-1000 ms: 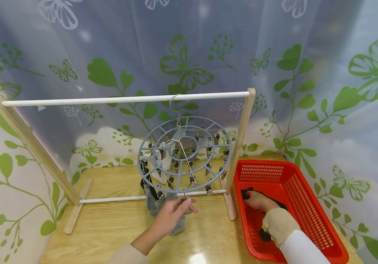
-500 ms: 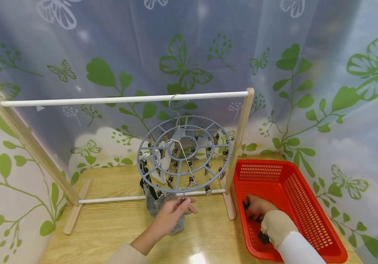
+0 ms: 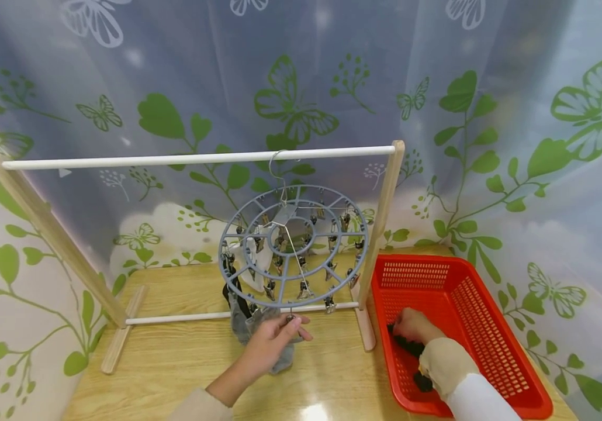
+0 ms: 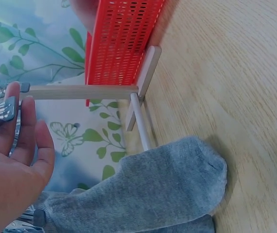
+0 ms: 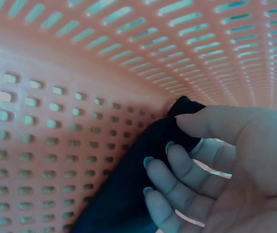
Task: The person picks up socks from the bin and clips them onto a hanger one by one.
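Observation:
My left hand (image 3: 272,342) pinches a metal clip (image 4: 0,114) that dangles from the front rim of the round grey drying hanger (image 3: 220,248). Close beside that hand a grey sock (image 4: 172,179) hangs from another clip, its toe low over the table. My right hand (image 3: 414,326) reaches into the red basket (image 3: 495,310). There its thumb and fingers grip one end of a black sock (image 5: 129,179), whose length trails down along the basket floor. A second dark piece of cloth (image 3: 423,381) lies nearer the basket's front, partly covered by the sleeve.
A wooden rack with a white top bar (image 3: 175,159) carries the hanger by its hook. Behind the grey sock hang a white cloth piece (image 3: 256,275) and a black strip (image 3: 232,286). A patterned curtain (image 3: 301,76) backs the wooden table (image 3: 175,356).
My right hand has shifted slightly toward the front inside the basket, gathering up the black sock and turning over. My left hand stays at the clip.

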The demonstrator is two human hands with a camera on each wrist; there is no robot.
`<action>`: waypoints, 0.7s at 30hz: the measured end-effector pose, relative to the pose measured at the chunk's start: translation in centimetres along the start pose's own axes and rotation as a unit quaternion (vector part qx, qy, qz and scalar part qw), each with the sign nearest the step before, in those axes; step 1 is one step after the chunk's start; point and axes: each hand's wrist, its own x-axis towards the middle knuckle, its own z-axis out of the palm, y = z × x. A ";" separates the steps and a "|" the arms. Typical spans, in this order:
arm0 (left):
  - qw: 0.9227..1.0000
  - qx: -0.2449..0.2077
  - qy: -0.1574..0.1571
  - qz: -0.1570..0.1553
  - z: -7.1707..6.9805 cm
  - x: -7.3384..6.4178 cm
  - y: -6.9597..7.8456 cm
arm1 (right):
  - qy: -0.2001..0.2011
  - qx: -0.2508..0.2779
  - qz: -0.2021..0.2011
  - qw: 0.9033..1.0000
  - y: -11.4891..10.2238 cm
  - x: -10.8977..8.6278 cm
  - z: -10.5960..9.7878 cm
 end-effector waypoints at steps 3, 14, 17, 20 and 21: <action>1.000 -0.005 0.000 -0.004 0.0 0.1 -0.2 | 0.023 0.001 -0.019 1.000 0.2 -0.1 -0.2; 1.000 -0.020 0.000 -0.008 -0.2 -0.1 -0.3 | 0.081 -0.013 -0.053 0.995 -0.6 -0.9 -1.0; 1.000 -0.017 0.002 -0.009 -0.2 -0.1 -0.3 | 0.100 -0.010 -0.067 0.993 -1.3 -1.3 -1.2; 1.000 -0.015 0.004 -0.010 -0.2 -0.1 -0.3 | 0.117 0.003 -0.075 0.990 -2.2 -1.5 -1.3; 1.000 -0.016 0.003 -0.010 -0.2 -0.1 -0.3 | 0.125 0.004 -0.080 0.989 -2.4 -1.6 -1.3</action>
